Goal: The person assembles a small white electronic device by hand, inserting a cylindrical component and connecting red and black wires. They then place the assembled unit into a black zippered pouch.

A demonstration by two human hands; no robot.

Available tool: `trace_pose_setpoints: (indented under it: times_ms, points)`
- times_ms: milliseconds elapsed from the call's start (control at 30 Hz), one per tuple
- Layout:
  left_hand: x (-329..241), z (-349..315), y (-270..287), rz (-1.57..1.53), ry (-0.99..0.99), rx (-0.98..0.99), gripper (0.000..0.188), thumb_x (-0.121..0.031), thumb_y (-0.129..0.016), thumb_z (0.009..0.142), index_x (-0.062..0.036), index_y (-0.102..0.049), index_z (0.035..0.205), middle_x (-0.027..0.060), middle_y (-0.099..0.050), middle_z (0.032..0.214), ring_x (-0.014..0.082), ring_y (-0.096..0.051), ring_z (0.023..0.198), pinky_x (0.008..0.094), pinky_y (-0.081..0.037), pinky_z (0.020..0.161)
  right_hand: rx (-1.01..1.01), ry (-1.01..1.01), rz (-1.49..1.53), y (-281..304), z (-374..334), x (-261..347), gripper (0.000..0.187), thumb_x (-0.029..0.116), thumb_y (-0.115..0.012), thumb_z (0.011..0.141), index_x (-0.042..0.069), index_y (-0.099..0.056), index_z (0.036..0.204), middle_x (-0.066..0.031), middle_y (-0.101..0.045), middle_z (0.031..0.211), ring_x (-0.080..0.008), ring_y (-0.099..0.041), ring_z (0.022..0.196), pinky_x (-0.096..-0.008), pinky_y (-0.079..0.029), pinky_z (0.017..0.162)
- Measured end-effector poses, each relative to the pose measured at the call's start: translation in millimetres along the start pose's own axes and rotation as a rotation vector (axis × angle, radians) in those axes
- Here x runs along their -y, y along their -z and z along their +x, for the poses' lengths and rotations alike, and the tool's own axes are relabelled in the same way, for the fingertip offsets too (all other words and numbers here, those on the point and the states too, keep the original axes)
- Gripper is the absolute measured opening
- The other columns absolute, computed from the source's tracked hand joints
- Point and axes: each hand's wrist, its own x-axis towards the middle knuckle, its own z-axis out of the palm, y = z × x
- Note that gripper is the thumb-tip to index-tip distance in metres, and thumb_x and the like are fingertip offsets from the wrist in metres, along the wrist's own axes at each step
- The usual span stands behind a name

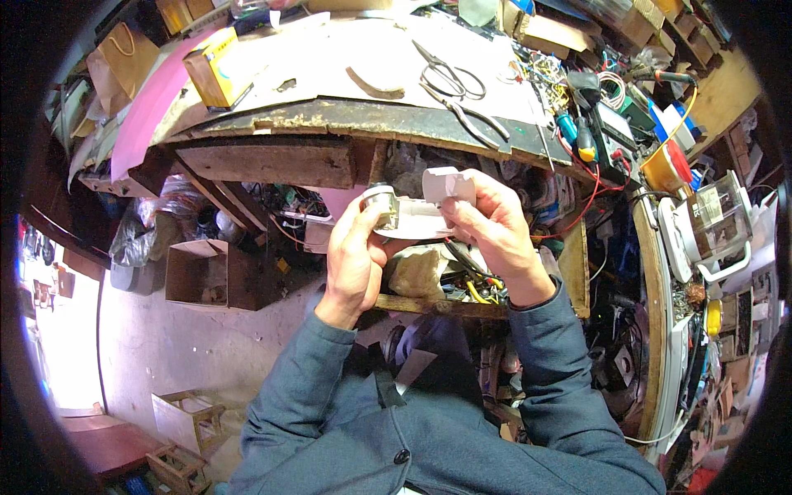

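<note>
The person's left hand (353,252) is pinching a small round silvery part (380,208) just above the middle of the frame, while the right hand (495,227) is gripping a pale curved piece (438,183) right near it. A white shell (421,221) is sitting between them, can't tell which hand's carrying it, and scissors (440,68) and pliers (458,109) are lying on the bench (313,115) up top.
</note>
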Motion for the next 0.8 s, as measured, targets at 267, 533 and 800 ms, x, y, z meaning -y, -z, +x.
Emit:
trace_pose_setpoints:
  times_ms: [267, 533, 800]
  points:
    - [0, 0, 1, 0.006, 0.0, 0.012, 0.032, -0.021, -0.051, 0.108, -0.0024, -0.055, 0.134, 0.0142, -0.066, 0.126, 0.0272, -0.068, 0.117, 0.0475, -0.059, 0.101, -0.065, 0.079, -0.108, -4, 1, -1, 0.013, 0.008, -0.068, 0.1, 0.003, -0.066, 0.112, 0.0029, -0.067, 0.096, -0.0029, -0.059, 0.084, -0.0217, -0.05, 0.073]
    - [1, 1, 1, -0.002, 0.001, 0.013, 0.034, -0.022, -0.052, 0.108, -0.0025, -0.055, 0.135, 0.0122, -0.065, 0.126, 0.0255, -0.068, 0.116, 0.0473, -0.06, 0.099, -0.126, 0.483, -0.839, -11, 1, -7, 0.022, 0.001, -0.072, 0.092, 0.0, -0.063, 0.112, -0.0122, -0.068, 0.093, -0.0195, -0.067, 0.074, -0.0319, -0.055, 0.068]
    - [0, 0, 1, 0.016, -0.001, 0.039, 0.036, -0.026, -0.053, 0.108, -0.0036, -0.055, 0.137, 0.01, -0.065, 0.125, 0.0232, -0.067, 0.114, 0.047, -0.06, 0.099, -0.159, 0.634, -0.976, -10, 5, -5, 0.023, -0.002, -0.073, 0.087, 0.0, -0.067, 0.109, -0.0132, -0.068, 0.091, -0.0224, -0.068, 0.073, -0.0308, -0.054, 0.063]
